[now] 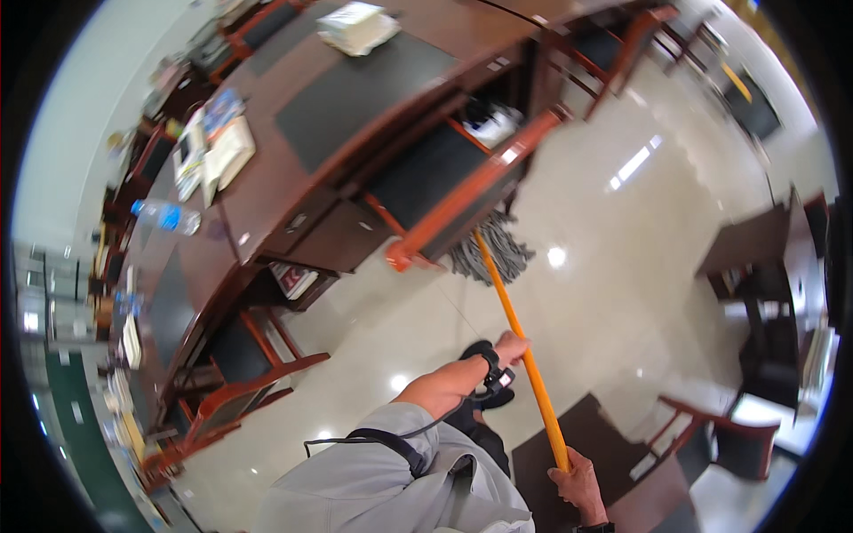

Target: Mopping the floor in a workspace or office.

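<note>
A string mop has a long orange handle (504, 303) and a grey mop head (496, 256). My left hand (511, 348) grips the handle partway down. Near its upper end, my right hand (578, 483) is closed around the same handle. The strands rest on the shiny beige tile floor (600, 293), beside and partly behind a wooden chair (460, 193) with a black seat. That chair stands at the knee space of a dark wooden desk (293, 200). A watch and a small cabled device sit on my left wrist.
On the desk are a water bottle (166, 216), open books (226, 156) and a paper stack (358, 28). Another chair (246, 386) sticks out at the lower left. A dark desk (746, 246) stands to the right, with a further chair (726, 436) at the lower right.
</note>
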A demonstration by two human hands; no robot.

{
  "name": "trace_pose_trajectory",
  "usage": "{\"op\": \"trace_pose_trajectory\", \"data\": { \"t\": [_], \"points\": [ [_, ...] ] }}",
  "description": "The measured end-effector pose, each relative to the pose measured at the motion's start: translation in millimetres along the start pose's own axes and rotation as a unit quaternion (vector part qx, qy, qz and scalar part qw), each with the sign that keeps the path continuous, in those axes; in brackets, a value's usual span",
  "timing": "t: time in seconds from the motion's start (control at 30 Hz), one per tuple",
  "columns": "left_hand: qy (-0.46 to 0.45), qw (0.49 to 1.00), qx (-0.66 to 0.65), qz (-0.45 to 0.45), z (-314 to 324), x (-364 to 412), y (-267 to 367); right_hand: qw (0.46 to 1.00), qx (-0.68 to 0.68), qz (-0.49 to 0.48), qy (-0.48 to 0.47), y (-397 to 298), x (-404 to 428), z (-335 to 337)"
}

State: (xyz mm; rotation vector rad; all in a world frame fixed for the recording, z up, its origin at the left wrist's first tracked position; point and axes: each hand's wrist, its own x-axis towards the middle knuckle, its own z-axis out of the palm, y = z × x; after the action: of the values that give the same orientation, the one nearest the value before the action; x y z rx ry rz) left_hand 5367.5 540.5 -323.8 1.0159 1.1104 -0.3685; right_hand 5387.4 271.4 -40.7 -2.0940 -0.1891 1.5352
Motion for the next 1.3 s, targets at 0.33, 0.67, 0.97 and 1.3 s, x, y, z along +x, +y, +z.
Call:
{"op": "trace_pose_trajectory", "data": {
  "t": [0.33, 0.67, 0.97, 1.3],
  "points": [
    [-0.072, 0.994, -0.034, 0.07, -138.0, -101.4, 10.6, 0.989, -0.067, -0.079, -0.101, -50.4, 34.7, -35.4],
    [-0.033, 0.984, -0.109, 0.135, -181.0, -153.7, -27.4, 0.953, -0.294, -0.061, -0.046, -22.6, 50.0, -46.8],
    [-0.129, 0.992, 0.008, 0.006, -106.0, -129.5, -79.2, 0.998, -0.049, 0.019, -0.037, 37.9, -34.0, -37.1],
    [-0.253, 0.942, 0.215, -0.046, 13.9, -82.6, -56.0, 0.997, -0.022, 0.075, 0.008, 116.7, -135.7, 10.4]
  ]
}}
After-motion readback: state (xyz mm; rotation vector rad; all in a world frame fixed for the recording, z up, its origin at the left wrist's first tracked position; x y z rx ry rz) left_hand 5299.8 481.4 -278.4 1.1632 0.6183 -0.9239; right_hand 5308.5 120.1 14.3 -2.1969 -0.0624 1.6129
